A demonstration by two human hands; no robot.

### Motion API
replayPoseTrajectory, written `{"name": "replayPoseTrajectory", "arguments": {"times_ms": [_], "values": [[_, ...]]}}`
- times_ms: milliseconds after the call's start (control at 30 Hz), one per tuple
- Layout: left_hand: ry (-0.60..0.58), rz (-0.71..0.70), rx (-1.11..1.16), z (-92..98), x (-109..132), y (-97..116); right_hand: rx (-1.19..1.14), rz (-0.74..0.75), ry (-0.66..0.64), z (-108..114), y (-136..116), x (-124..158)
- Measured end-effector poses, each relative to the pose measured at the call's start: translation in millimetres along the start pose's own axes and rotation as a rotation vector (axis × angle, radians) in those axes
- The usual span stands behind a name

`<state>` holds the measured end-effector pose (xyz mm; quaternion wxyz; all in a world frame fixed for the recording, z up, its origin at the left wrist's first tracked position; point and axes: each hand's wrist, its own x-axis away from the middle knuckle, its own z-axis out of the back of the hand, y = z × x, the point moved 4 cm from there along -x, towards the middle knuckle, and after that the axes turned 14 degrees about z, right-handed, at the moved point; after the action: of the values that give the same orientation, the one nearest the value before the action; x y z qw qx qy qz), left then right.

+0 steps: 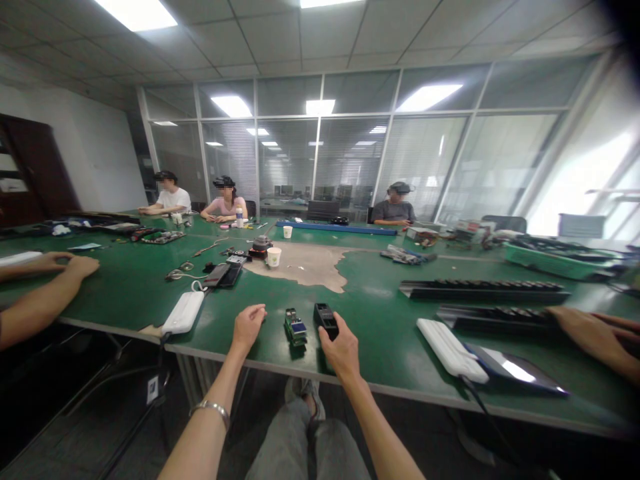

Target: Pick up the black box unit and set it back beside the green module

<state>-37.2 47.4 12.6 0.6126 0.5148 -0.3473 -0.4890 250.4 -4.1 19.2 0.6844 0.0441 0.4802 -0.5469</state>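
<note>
My right hand (pixel 343 347) grips a small black plastic housing (pixel 326 319) with openings in its upper face, at the front of the green table (pixel 380 333). Just left of it, apart from both hands, a green circuit board assembly (pixel 296 327) with a small dark blue screen lies on the tabletop. My left hand (pixel 249 327) is at the table further left, its fingers curled and pressed together. Whether anything small is between those fingertips is hidden. A metal bracelet circles my left wrist.
White power banks (pixel 184 312) (pixel 450 350) lie on both sides, beside a tablet-like panel (pixel 515 369) on the right. Black rails (pixel 483 291) stretch to the right. Paper cups (pixel 273 257) stand mid-table. Co-workers' hands (pixel 75 263) (pixel 590 333) are at either side; several people sit opposite.
</note>
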Motion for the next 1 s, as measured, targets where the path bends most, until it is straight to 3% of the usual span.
{"name": "replayPoseTrajectory", "arguments": {"times_ms": [167,333,700,867,1000], "values": [[0.095,-0.181,-0.400,-2.7,9.0,12.8,0.018,0.071,0.037,-5.3,2.0,4.2],[0.068,-0.293,-0.552,-8.4,13.8,16.5,-0.006,0.070,0.034,-6.3,4.0,4.7],[0.105,-0.290,-0.996,-21.1,41.9,35.9,-0.015,0.125,0.033,-7.1,3.2,5.0],[0.085,-0.273,-1.041,-25.6,44.9,36.5,-0.026,0.108,0.034,-8.2,4.0,4.9],[0.142,-0.263,-0.987,-24.4,47.1,33.4,-0.016,0.115,0.020,-7.9,3.4,5.5]]}}
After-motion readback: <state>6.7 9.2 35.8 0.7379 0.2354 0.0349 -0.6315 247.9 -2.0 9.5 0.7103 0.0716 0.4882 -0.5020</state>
